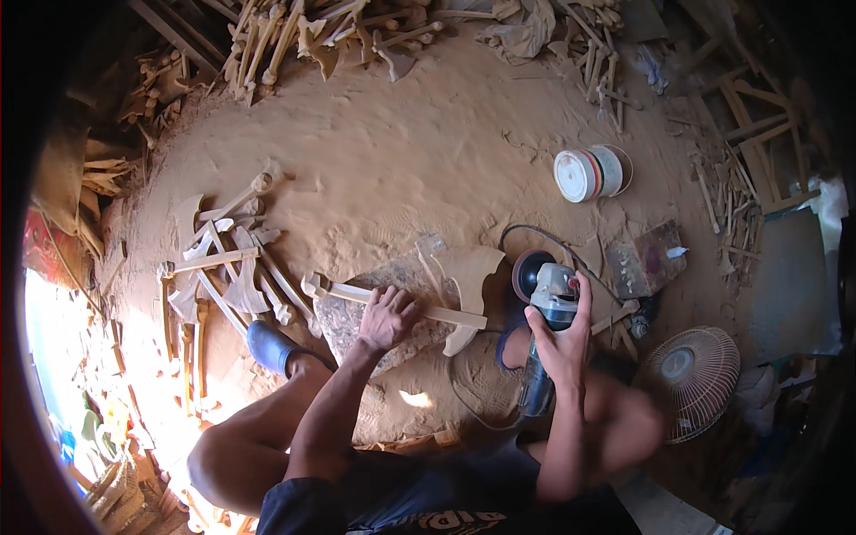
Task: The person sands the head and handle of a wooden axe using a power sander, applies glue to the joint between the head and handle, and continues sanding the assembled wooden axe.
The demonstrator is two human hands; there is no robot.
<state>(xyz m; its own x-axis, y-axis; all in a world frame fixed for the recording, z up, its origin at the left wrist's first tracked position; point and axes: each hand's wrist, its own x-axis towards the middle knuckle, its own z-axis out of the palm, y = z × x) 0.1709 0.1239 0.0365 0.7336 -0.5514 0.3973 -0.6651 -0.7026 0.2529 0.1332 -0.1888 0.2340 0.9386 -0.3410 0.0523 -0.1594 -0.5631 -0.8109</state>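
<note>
My left hand is closed over the middle of a long pale bone, which has a knobbed end at its left and a squared end at its right. Beneath it lies a rough, mottled stone block. A flat, flared pale piece like a shoulder blade rests at the block's right side. My right hand grips an angle grinder, held upright to the right of the block. The grinder's dark round disc is apart from the bone. Whether the disc is spinning, I cannot tell.
A black cord loops near the grinder. Several bones lie heaped at the left; another heap is at the far side. A white bucket, a worn box and a caged fan stand at right on sandy ground.
</note>
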